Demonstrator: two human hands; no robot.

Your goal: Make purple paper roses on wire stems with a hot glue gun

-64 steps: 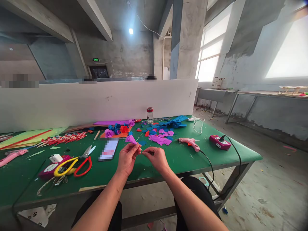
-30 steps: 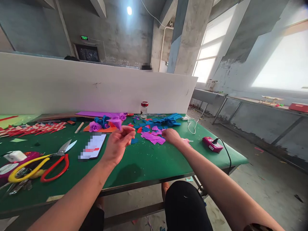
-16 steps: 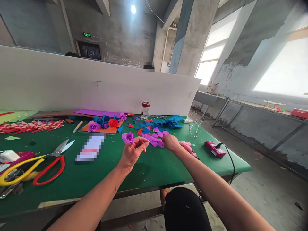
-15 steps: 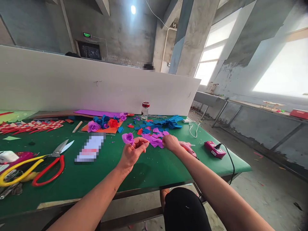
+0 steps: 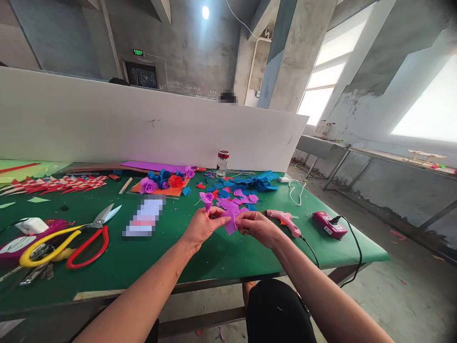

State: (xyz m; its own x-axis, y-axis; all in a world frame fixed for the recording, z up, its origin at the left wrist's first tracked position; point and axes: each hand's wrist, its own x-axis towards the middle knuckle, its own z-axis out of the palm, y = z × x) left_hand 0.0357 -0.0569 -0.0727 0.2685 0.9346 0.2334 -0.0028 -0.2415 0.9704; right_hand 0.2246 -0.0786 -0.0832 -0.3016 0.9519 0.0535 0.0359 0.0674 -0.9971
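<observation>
Purple flower (image 5: 207,199), pinched in left hand (image 5: 202,227), lower end hidden; purple petal (image 5: 231,224), pinched in right hand (image 5: 260,228), edge covered.

Bright windows (image 5: 323,88) light bare concrete walls (image 5: 200,62).

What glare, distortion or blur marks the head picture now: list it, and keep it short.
Head view: glare whites out the window and haloes the ceiling lamp; head view: the forearms look stretched towards the bottom edge; head view: coarse pixels mask a flat item; head view: left hand, right hand and purple paper look fairly sharp.
</observation>
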